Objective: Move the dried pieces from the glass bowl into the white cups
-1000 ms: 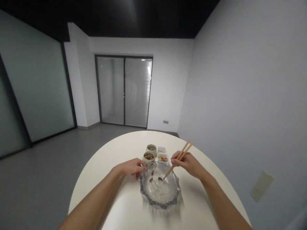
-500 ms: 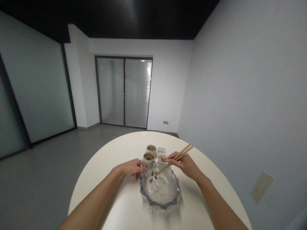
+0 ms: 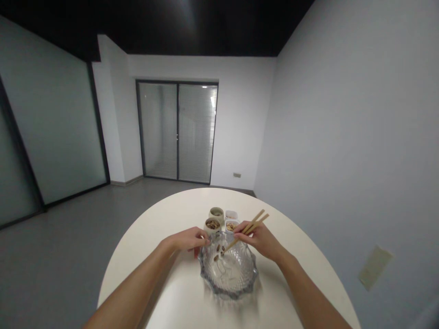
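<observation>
A clear glass bowl [image 3: 236,269] with a scalloped rim stands on the table, with several small dark-brown pieces [image 3: 216,258] lying in its far left part. My left hand [image 3: 192,240] has its fingers closed at the bowl's far left rim, and something red shows just under it. Wooden chopsticks [image 3: 255,222] are gripped in my right hand [image 3: 262,240], which hovers over the bowl's far right side. Their tips reach down into the bowl among the brown pieces. Whether a piece is pinched between them is too small to tell.
Behind the bowl stand a round pot with brown pieces [image 3: 212,225], a second round pot [image 3: 216,213], a white tub of pale nuts [image 3: 230,226] and another white tub [image 3: 232,214]. The round table [image 3: 144,228] is near a wall on the right.
My right hand has shifted a little left and toward me, carrying the chopsticks' tips slightly lower in the bowl. The left hand and the bowl keep their places.
</observation>
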The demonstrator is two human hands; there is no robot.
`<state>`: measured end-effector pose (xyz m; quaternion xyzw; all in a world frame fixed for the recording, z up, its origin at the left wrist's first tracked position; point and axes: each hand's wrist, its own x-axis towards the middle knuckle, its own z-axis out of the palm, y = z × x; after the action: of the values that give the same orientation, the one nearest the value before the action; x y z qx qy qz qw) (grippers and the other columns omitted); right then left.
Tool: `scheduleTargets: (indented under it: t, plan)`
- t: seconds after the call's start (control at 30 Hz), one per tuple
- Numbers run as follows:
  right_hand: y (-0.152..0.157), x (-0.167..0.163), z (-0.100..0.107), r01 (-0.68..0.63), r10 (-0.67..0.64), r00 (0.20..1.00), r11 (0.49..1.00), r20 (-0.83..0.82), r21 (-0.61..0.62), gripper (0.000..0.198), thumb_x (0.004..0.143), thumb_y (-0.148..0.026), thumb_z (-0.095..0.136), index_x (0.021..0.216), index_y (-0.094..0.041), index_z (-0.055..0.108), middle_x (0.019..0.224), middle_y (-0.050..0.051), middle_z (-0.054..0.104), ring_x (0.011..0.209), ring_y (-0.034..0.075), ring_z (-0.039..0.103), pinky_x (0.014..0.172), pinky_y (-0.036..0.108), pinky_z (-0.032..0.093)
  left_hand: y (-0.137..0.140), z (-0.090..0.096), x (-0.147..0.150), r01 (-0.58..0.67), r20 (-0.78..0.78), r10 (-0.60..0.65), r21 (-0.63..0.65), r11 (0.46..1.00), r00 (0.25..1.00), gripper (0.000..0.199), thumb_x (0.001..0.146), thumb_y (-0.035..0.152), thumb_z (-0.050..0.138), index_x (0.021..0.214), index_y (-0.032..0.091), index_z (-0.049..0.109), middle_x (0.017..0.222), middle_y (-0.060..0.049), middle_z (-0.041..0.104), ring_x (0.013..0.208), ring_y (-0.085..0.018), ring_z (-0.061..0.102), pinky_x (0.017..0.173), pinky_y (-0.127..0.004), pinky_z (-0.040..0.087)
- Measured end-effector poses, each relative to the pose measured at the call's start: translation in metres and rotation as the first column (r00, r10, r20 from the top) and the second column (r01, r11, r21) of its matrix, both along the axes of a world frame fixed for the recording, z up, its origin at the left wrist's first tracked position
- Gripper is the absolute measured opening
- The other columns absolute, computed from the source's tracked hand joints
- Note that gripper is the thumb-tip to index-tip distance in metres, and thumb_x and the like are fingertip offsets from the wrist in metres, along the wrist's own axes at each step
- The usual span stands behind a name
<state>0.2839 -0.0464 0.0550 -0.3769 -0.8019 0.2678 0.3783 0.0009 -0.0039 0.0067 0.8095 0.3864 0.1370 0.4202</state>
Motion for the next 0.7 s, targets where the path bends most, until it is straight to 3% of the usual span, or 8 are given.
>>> scheduleTargets:
  t: [0.43, 0.7]
  plan:
    - [0.001, 0.005, 0.001, 0.016, -0.012, 0.998, 0.997, -0.067, 0.07, 0.02, 0.085, -0.04, 0.071, 0.09, -0.021, 0.075, 0.084, 0.005, 0.077, 0.079, 0.022, 0.07, 0.072, 0.032, 0.054, 0.0, 0.0, 0.0, 0.004, 0.02, -0.005, 0.008, 1.0, 1.0, 0.031, 0.084, 0.046, 0.054, 0.082, 0.016, 0.061, 0.053, 0.003, 0.055, 0.045, -0.012, 0.05, 0.042, -0.021, 0.032]
    - [0.014, 0.008, 0.008, 0.182, -0.119, 0.956, 0.956, -0.267, 0.229, 0.016, 0.081, -0.038, 0.074, 0.084, -0.022, 0.075, 0.082, 0.005, 0.076, 0.078, 0.022, 0.071, 0.072, 0.033, 0.058, -0.003, 0.002, 0.0, 0.003, 0.024, -0.003, -0.002, 1.0, 1.0, 0.028, 0.082, 0.044, 0.053, 0.079, 0.017, 0.058, 0.053, 0.003, 0.054, 0.047, -0.014, 0.055, 0.041, -0.021, 0.032]
